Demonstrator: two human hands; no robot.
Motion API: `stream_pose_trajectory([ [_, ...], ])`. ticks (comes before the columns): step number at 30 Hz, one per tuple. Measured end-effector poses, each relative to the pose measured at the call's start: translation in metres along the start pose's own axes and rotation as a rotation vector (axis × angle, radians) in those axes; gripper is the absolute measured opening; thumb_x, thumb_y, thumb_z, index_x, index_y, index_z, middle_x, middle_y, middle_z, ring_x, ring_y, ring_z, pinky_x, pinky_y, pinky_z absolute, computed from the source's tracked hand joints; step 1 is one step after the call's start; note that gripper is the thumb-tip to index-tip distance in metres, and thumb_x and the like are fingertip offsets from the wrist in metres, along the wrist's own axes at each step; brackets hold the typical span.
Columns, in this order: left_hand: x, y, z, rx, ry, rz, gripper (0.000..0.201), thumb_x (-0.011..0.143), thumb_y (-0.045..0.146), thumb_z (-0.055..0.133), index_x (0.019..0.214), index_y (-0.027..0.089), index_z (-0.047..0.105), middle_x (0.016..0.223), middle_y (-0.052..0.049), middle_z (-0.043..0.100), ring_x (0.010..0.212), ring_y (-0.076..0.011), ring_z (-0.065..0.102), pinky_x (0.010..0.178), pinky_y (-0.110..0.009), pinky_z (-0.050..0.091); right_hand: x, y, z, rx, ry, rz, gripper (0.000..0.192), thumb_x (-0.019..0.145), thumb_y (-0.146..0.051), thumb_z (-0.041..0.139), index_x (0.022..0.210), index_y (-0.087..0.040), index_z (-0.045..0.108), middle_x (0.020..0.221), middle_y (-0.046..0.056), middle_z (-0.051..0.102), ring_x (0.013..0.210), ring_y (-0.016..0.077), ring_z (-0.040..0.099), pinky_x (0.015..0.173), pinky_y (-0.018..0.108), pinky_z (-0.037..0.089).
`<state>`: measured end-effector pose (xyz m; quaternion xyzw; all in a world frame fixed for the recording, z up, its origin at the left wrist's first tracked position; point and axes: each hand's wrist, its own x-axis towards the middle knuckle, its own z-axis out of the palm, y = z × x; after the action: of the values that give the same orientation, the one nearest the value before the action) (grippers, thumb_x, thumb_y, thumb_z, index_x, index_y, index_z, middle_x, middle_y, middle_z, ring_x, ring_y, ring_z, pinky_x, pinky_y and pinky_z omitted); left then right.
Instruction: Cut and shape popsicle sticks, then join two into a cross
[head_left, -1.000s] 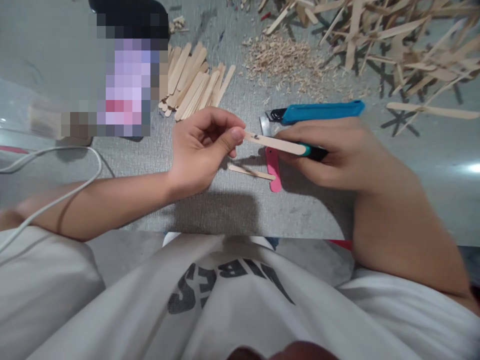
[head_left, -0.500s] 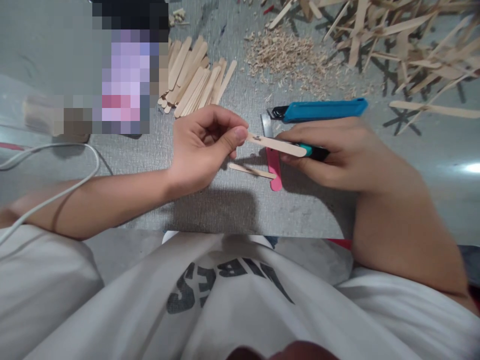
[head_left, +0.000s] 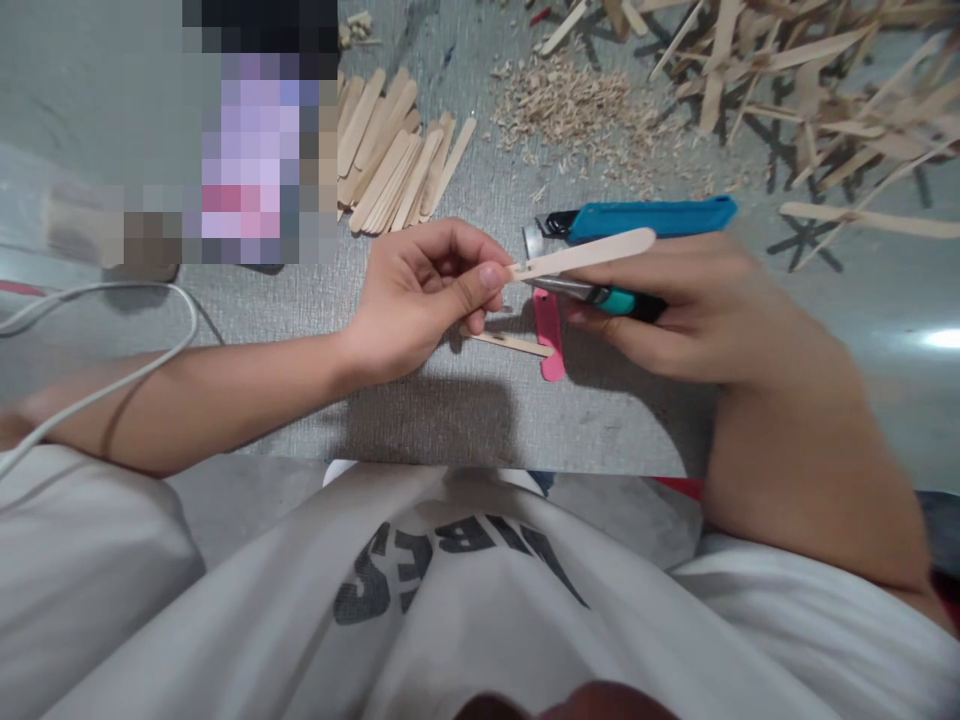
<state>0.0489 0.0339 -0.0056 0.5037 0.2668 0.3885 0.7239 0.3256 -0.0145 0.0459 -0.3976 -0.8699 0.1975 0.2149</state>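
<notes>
My left hand is closed, pinching a wooden craft stick by its dark-marked end between thumb and fingers. The stick's rounded far end points right and slightly away from me. My right hand is wrapped round a tool with a tapered metal tip and a teal and black handle. Its tip lies close to the marked end of the stick; whether they touch I cannot tell. Below the hands, a second craft stick lies with one end on a pink-handled tool with a flat metal end.
A blue snap-off cutter lies just beyond my right hand. Craft sticks are piled beyond my left hand, with wood shavings farther back. Crossed sticks cover the back right. A white cable crosses my left forearm.
The held craft stick has swung, its free end going from slightly towards me to away from me. The left hand has shifted a little right. The tool's metal tip now shows below the stick.
</notes>
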Motion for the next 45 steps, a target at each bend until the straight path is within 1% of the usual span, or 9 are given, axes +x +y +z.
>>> stream_pose_trajectory([
  [7,0.001,-0.002,0.0,-0.064,0.027,0.015,0.06,0.078,0.07,0.11,0.087,0.02,0.078,0.069,0.005,0.074,0.053,-0.0069,0.067,0.052,-0.02,0.055,-0.003,0.001,-0.002,-0.048,-0.044,0.118,0.026,0.116,-0.032,0.061,0.124,-0.029,0.086,0.095,0.004,0.087,0.082,0.0218,0.081,0.075,0.035,0.061],
  [12,0.0,0.0,0.0,0.005,0.096,-0.039,0.059,0.082,0.072,0.107,0.087,0.021,0.077,0.073,0.002,0.077,0.057,-0.0085,0.07,0.052,-0.021,0.055,-0.005,0.011,-0.006,-0.076,-0.045,0.095,0.029,0.115,-0.031,0.064,0.134,-0.028,0.085,0.104,0.006,0.09,0.083,0.0217,0.081,0.076,0.035,0.061],
  [18,0.001,0.002,0.001,0.126,0.205,-0.052,0.035,0.1,0.044,0.101,0.094,0.02,0.077,0.074,0.003,0.079,0.059,-0.0097,0.074,0.055,-0.02,0.057,-0.004,0.016,0.001,-0.201,0.002,0.107,0.026,0.114,-0.032,0.068,0.132,-0.028,0.085,0.101,0.007,0.088,0.089,0.0272,0.082,0.077,0.039,0.06],
  [21,0.001,0.004,0.004,0.147,0.243,-0.079,0.03,0.105,0.039,0.096,0.096,0.019,0.076,0.075,0.001,0.082,0.057,-0.0108,0.076,0.055,-0.021,0.059,-0.005,0.017,0.008,-0.249,0.038,0.098,0.024,0.116,-0.033,0.065,0.131,-0.027,0.083,0.106,0.01,0.089,0.095,0.0303,0.083,0.08,0.042,0.061],
  [27,-0.001,0.004,0.006,0.118,0.222,-0.099,0.033,0.107,0.046,0.094,0.101,0.019,0.075,0.08,-0.001,0.086,0.058,-0.0121,0.077,0.054,-0.022,0.063,-0.007,0.015,0.017,-0.312,0.067,0.166,0.03,0.117,-0.031,0.055,0.132,-0.027,0.08,0.117,0.016,0.09,0.11,0.0369,0.087,0.093,0.051,0.065],
  [32,-0.001,0.002,0.005,0.142,0.26,-0.087,0.035,0.108,0.05,0.092,0.103,0.02,0.074,0.081,0.0,0.087,0.057,-0.0118,0.077,0.053,-0.022,0.063,-0.01,0.015,0.017,-0.324,0.082,0.16,0.035,0.112,-0.028,0.061,0.141,-0.028,0.08,0.137,0.015,0.09,0.127,0.0408,0.086,0.106,0.057,0.068],
  [38,-0.001,0.0,0.005,0.157,0.268,-0.084,0.03,0.11,0.045,0.089,0.103,0.022,0.073,0.08,0.001,0.086,0.056,-0.0114,0.076,0.055,-0.022,0.062,-0.007,0.01,0.017,-0.328,0.017,0.259,0.039,0.115,-0.031,0.054,0.144,-0.033,0.08,0.139,0.013,0.089,0.132,0.0409,0.084,0.11,0.059,0.066],
  [42,0.0,-0.001,0.002,0.172,0.266,-0.086,0.032,0.11,0.049,0.09,0.104,0.022,0.072,0.079,0.001,0.084,0.057,-0.0114,0.075,0.056,-0.022,0.06,-0.008,0.012,0.016,-0.359,0.07,0.205,0.036,0.115,-0.033,0.057,0.142,-0.029,0.08,0.136,0.014,0.09,0.127,0.0408,0.085,0.105,0.057,0.068],
  [45,0.0,-0.004,-0.001,0.178,0.307,-0.04,0.03,0.112,0.049,0.087,0.103,0.026,0.072,0.075,0.003,0.08,0.055,-0.0109,0.07,0.052,-0.023,0.055,-0.007,0.009,0.011,-0.387,0.005,0.237,0.035,0.117,-0.035,0.057,0.141,-0.027,0.08,0.134,0.016,0.089,0.123,0.0436,0.085,0.1,0.059,0.068],
])
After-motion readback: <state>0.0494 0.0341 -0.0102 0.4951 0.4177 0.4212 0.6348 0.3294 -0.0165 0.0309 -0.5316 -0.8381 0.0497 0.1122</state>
